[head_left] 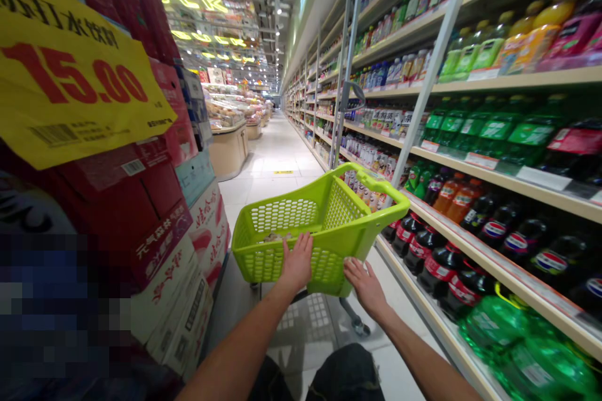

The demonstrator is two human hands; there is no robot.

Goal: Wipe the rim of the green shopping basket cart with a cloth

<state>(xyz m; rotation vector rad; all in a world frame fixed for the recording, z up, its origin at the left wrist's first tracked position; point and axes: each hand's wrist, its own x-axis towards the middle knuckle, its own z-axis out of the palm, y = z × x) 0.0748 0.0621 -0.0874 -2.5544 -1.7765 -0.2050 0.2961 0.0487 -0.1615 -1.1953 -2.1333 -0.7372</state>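
A bright green plastic shopping cart (277,210) stands sideways across the aisle in front of me, its handle end to the right. My left hand (297,263) lies flat against the cart's near side wall, fingers stretched toward the rim. Further right, my right hand (364,285) touches the lower side of the basket near the handle end, fingers extended and not wrapped around anything. Something small and pale lies on the basket floor, too little of it showing to name. Below the basket a caster wheel (360,327) rests on the tiles.
Shelves of drink bottles (498,125) line the right side. Stacked drink cartons (164,250) rise close on the left, under a yellow price sign (79,69). A tiled aisle (282,144) runs ahead past wooden display counters (230,150). Large green bottles (531,338) sit low at right.
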